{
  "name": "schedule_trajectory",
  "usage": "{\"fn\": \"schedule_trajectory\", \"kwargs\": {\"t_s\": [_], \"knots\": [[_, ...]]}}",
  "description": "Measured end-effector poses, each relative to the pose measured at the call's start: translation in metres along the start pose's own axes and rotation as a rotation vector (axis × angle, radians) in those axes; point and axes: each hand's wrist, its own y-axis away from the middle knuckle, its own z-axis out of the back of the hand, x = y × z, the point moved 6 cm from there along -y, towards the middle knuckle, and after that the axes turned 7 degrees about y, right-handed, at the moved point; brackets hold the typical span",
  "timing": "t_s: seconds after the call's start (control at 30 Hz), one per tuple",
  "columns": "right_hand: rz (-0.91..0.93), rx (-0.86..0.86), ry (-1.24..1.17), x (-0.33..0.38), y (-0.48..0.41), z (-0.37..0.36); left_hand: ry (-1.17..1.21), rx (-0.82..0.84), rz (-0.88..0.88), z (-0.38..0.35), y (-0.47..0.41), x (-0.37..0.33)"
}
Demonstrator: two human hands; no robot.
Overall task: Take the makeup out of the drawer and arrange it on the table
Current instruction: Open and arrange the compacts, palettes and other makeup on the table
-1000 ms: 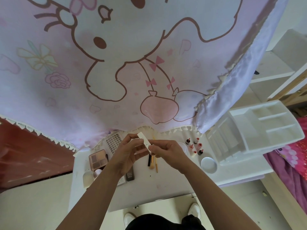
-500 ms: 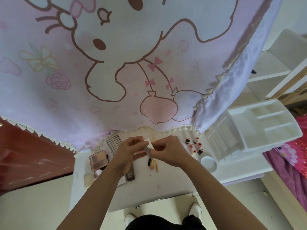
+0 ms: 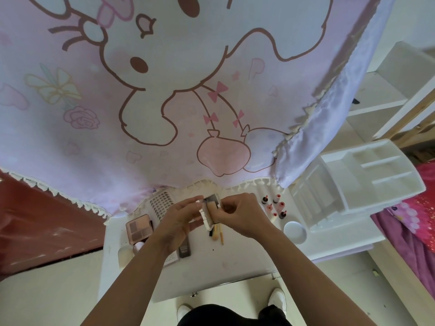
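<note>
Both hands meet above the white table (image 3: 230,274). My left hand (image 3: 181,220) and my right hand (image 3: 237,215) together hold a small white makeup case (image 3: 210,208), opened so its dark inner lid faces me. On the table lie a pink eyeshadow palette (image 3: 138,228), a sheet of false lashes (image 3: 161,204), a dark slim compact (image 3: 184,249), thin brushes (image 3: 217,232), several small red-capped bottles (image 3: 274,207) and a round white jar (image 3: 295,232). The white organizer with drawers (image 3: 353,184) stands at the right.
A pink cartoon-print curtain (image 3: 164,90) with a fringed hem hangs over the table's far side. A small round pale puff (image 3: 124,255) lies at the left edge. White shelves (image 3: 381,90) and pink bedding (image 3: 419,222) are at the right. My shoes (image 3: 277,300) show below.
The white case was held shut and raised a second ago; now both hands have lowered it slightly and opened it, showing the dark inside.
</note>
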Motion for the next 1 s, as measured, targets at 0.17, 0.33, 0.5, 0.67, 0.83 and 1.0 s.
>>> {"fn": "schedule_trajectory", "kwargs": {"t_s": [0.17,0.33,0.5,0.67,0.83,1.0], "knots": [[-0.079,-0.073,-0.117,-0.019,0.0,0.006,0.189,-0.011,0.076,0.007,-0.004,0.006],[-0.137,-0.058,-0.232,-0.036,-0.004,0.001,0.365,-0.014,0.132,0.006,-0.005,0.01],[-0.275,-0.04,-0.332,-0.052,-0.004,-0.001,0.405,-0.028,0.155,0.004,-0.008,0.016],[-0.315,-0.036,-0.373,-0.055,0.0,0.002,0.201,-0.002,0.182,0.002,-0.01,0.019],[-0.433,-0.092,-0.431,-0.077,0.002,0.0,0.052,0.058,0.228,0.003,-0.015,0.039],[-0.571,-0.064,-0.683,-0.101,0.019,-0.013,0.137,0.078,0.28,0.0,-0.019,0.072]]}}
